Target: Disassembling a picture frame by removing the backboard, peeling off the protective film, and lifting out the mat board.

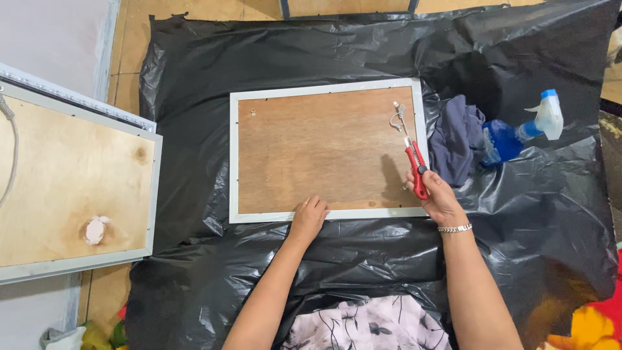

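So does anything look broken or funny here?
Yes. The second frame at the left has a pale gouged patch with a dark stain around it in its wooden back. On the middle frame, a wire hanger looks loose near the red cutter held by the right hand.

Frame back (317,149): matt plywood panel with visible grain, edged in a smooth pale painted rim; thin metal wire (398,118) fixed near its right side. Sheet (311,52) beneath: glossy, creased black plastic film; cloth (455,138): soft matt grey-blue fabric; spray bottle (518,133): translucent blue plastic with a white plastic trigger. Cutter (416,170) in right hand (439,196): glossy red plastic casing; bracelet (455,228): shiny metal.
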